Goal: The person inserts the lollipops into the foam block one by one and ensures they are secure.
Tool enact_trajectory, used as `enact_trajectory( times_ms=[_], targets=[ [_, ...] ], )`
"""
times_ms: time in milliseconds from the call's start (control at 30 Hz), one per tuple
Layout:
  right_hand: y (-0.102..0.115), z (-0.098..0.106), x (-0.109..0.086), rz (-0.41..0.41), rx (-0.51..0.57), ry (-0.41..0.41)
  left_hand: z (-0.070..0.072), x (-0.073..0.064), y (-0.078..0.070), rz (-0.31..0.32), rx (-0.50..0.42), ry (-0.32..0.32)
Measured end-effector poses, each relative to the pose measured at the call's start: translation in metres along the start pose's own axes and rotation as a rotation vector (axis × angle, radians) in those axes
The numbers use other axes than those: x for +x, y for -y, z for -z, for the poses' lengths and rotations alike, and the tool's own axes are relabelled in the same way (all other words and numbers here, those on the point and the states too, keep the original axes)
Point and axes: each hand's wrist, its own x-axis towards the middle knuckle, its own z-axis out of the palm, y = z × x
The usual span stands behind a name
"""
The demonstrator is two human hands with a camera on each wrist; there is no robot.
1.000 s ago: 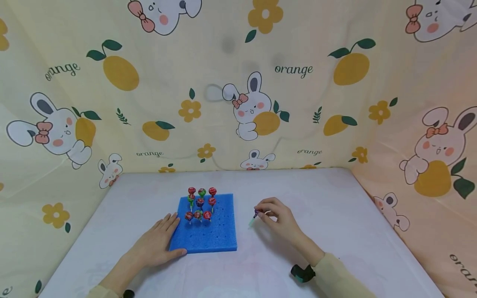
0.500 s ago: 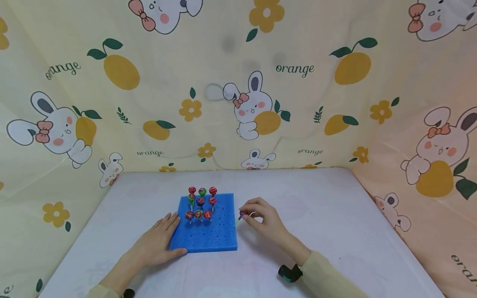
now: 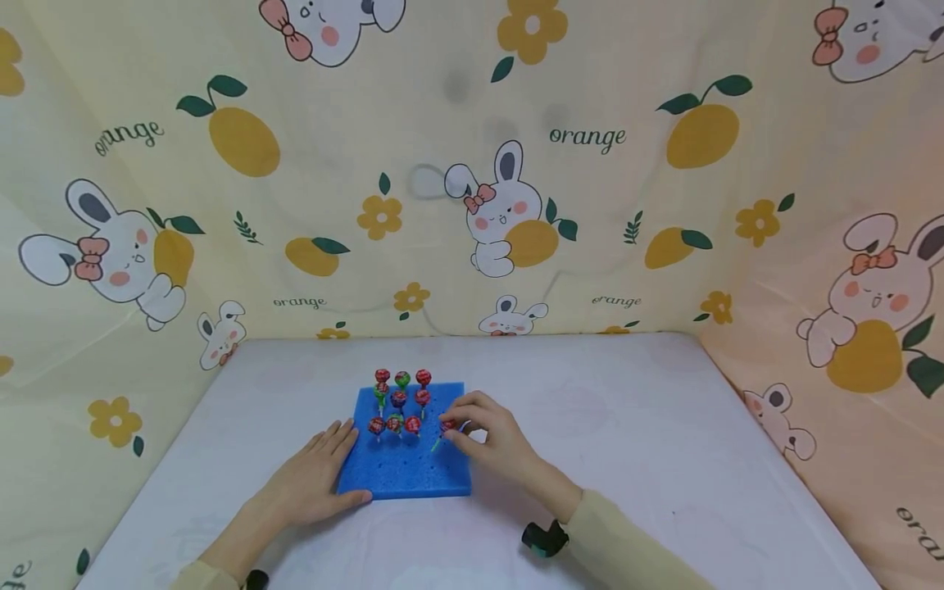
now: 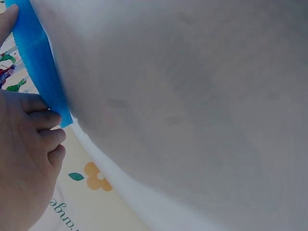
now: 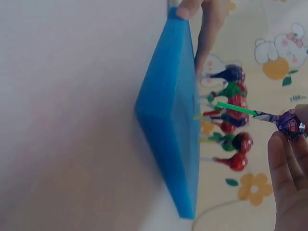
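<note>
My right hand (image 3: 496, 436) pinches a purple-wrapped lollipop (image 5: 289, 126) by its head, between thumb and fingers. Its green stick (image 5: 238, 109) slants downward over the right part of a blue foam board (image 3: 401, 482), with the tip apart from the foam in the right wrist view. Several lollipops (image 3: 398, 399) in red, green and purple wrappers stand in rows on the board's back left part. My left hand (image 3: 306, 483) rests at the board's left edge, fingers extended along it and thumb at the front corner; the left wrist view shows its fingers (image 4: 45, 119) touching the foam's side.
Small holes dot the foam's front and right parts. The board lies on a white-covered table (image 3: 627, 426). A cloth (image 3: 332, 164) printed with rabbits and oranges hangs behind and at the sides. A black device (image 3: 544, 539) sits at the right wrist.
My right hand has moved left with the lollipop, from the table right of the board to above the board's right part. The left hand stays at the board's edge.
</note>
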Motion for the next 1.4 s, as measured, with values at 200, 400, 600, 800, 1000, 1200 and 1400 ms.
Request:
enact_trajectory(
  times_ms=[200,400,600,800,1000,1200,1400],
  targets=[
    [0.004,-0.012,0.009,0.004,0.001,0.038,-0.001,0.000,0.001,0.001,0.007,-0.001],
    [0.014,-0.021,0.016,-0.049,0.034,0.074,0.000,0.000,0.001,0.002,-0.008,0.001],
    [0.020,-0.032,0.023,-0.064,0.041,0.107,0.000,0.000,0.002,0.005,-0.012,0.003],
    [0.020,-0.043,0.028,-0.023,0.030,0.123,-0.001,0.000,0.002,-0.004,-0.005,-0.005],
    [0.021,-0.053,0.031,-0.022,0.025,0.135,0.000,0.000,0.002,-0.016,-0.010,-0.010],
    [0.023,-0.060,0.034,-0.037,0.004,0.156,0.000,0.000,0.003,-0.018,-0.008,-0.013],
    [0.024,-0.065,0.034,-0.063,-0.012,0.182,-0.002,0.000,0.004,-0.025,0.002,-0.027]
  ],
)
